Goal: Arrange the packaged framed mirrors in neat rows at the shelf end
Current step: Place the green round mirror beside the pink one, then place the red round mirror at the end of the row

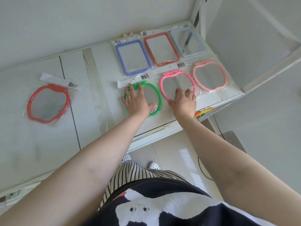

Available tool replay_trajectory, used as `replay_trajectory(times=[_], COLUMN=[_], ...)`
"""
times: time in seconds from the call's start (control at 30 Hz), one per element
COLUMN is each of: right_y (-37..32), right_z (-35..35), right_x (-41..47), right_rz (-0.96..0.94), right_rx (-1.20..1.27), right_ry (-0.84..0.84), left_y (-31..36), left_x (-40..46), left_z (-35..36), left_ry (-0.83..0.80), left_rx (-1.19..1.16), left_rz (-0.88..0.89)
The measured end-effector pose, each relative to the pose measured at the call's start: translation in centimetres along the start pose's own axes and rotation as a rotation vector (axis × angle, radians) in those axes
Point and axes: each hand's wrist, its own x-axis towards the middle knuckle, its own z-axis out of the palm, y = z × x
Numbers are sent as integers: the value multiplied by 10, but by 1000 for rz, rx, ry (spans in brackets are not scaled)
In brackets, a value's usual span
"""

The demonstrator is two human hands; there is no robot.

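Packaged framed mirrors lie flat on a white shelf (91, 66). At the right end the back row holds a blue rectangular mirror (132, 57), a red rectangular one (161, 48) and a pale blue one (187, 41). In front lie apple-shaped mirrors: green (156, 97), hot pink (177, 82), light pink (210, 75). My left hand (137, 100) rests flat, fingers spread, on the green mirror. My right hand (184, 100) presses on the hot pink mirror's near edge. A red apple-shaped mirror (48, 104) lies apart at the left.
The shelf's white upright post (195, 15) and a side panel (254, 38) bound the right end. Its front edge (156, 136) runs diagonally below my hands. A tiled floor (175, 157) and my shoes show below.
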Motion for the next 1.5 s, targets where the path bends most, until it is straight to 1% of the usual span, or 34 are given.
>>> replay_trajectory(times=[0.4,0.6,0.7,0.8,0.9,1.07,1.23,1.37,1.5], right_y=[0,-7,-21,-45,-72,-114,-168,-213,-252], right_z=[-4,-11,-12,-10,-5,8,28,54,82], right_x=[0,-5,-11,-19,-30,-48,-77,-113,-154], right_rz=[-9,-14,-67,-167,-219,-270,-321,-307,-266], right_rx=[-27,-39,1,50,58,67,70,91,108], right_ry=[0,14,50,20,-9,-58,-70,-82,-93], left_y=[0,-6,-18,-31,-48,-97,-170,-235,-298], left_x=[-1,-6,-9,-12,-13,-15,-15,-22,-31], left_z=[-5,-12,-19,-31,-45,-68,-91,-108,-119], left_ry=[4,60,118,153,160,188,205,208,212], left_rx=[-15,-62,-86,-114,-127,-132,-136,-138,-151], left_rz=[10,55,76,89,92,60,5,-10,21])
